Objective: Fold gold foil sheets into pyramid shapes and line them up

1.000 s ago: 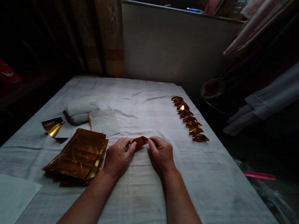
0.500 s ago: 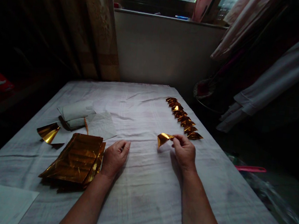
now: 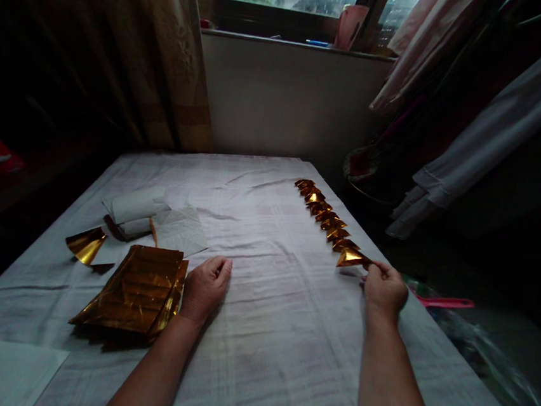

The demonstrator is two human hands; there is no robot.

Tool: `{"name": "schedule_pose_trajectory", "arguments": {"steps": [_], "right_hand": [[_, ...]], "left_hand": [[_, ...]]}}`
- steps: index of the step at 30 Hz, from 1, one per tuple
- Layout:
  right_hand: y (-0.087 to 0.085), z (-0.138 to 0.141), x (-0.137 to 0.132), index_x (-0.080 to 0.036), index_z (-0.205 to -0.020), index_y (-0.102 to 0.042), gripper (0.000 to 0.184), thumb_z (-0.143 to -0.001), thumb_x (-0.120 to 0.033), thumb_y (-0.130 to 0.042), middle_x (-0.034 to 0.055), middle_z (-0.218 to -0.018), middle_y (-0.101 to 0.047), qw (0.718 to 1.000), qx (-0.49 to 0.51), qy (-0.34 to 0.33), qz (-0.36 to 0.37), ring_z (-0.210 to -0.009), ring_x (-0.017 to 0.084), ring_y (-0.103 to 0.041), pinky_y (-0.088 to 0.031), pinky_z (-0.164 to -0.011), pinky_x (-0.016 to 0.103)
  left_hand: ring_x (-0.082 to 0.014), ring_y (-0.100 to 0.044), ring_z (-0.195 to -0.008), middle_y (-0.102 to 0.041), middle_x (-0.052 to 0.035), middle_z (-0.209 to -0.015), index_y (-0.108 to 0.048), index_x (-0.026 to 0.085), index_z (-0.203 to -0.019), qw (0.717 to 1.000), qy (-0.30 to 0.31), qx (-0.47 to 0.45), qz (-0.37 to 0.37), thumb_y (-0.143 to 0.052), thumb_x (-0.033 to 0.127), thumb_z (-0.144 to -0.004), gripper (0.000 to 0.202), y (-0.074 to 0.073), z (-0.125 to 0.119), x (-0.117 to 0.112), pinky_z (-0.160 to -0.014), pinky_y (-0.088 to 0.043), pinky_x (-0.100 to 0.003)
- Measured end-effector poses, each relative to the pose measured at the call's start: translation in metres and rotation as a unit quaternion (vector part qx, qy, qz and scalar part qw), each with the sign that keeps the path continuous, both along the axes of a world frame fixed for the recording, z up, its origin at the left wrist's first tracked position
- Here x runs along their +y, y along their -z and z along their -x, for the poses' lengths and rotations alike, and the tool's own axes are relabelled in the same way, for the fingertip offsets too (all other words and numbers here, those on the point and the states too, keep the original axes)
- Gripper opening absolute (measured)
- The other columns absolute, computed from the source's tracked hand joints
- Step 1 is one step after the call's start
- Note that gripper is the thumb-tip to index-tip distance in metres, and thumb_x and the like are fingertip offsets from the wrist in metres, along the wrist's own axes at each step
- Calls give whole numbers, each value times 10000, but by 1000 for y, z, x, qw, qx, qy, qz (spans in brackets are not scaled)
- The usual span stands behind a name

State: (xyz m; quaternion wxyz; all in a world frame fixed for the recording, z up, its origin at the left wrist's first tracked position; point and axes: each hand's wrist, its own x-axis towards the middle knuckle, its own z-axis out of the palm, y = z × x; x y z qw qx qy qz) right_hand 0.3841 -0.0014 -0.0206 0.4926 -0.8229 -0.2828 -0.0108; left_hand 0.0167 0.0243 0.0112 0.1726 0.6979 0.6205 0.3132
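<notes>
My right hand [image 3: 384, 289] pinches a folded gold foil piece [image 3: 351, 258] by its corner at the near end of a row of several folded gold pieces [image 3: 322, 213] along the table's right side. The piece lies just below the last one in the row. My left hand [image 3: 205, 286] rests on the white cloth with fingers loosely curled and nothing in it, right beside a stack of flat gold foil sheets [image 3: 140, 289].
A curled gold sheet [image 3: 85, 244] and rolled white paper [image 3: 138, 208] lie at the left rear, with a white sheet [image 3: 0, 372] at the near left corner. The table's right edge drops off next to the row. Hanging clothes [image 3: 473, 133] fill the right side.
My hands parted; the right carried the folded gold piece from the table's middle rightward to the near end of the row. The left sank to the cloth beside the stack.
</notes>
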Motion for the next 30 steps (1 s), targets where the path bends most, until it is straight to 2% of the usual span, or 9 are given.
{"name": "schedule_pose_trajectory", "arguments": {"steps": [5, 14, 26, 30], "right_hand": [[5, -10, 7, -147, -947, -716, 356, -702, -321, -525, 49, -666, -683, 999, 27, 34, 27, -581, 210, -622, -495, -572, 307], [-7, -1, 7, -179, -970, -743, 382, -684, -370, -576, 69, -710, -699, 996, -17, 50, 77, -613, 214, -565, -438, -613, 325], [-17, 16, 8, -201, -1045, -760, 407, -763, -323, -494, 103, -805, -714, 988, -65, 52, 133, -643, 213, -549, -421, -633, 328], [-17, 18, 7, -186, -1062, -749, 420, -763, -314, -484, 104, -878, -730, 988, -77, 49, 124, -681, 209, -570, -417, -645, 308]], "left_hand": [[-152, -606, -676, -676, -10, -706, -639, 220, -723, 1000, 0, -3, 3, -433, 419, -901, 337, -1, 0, 1, -634, -386, -235], [-147, -609, -676, -678, -4, -714, -643, 218, -727, 1000, 4, -4, 4, -437, 427, -892, 337, -2, 1, 1, -618, -379, -230], [-153, -632, -711, -689, -11, -749, -642, 213, -753, 1000, 7, -1, 12, -421, 435, -898, 346, -1, 2, 1, -648, -395, -236], [-153, -635, -722, -699, -12, -759, -650, 215, -762, 1000, 7, -1, 15, -426, 436, -891, 341, -1, 1, 1, -660, -406, -231]]}}
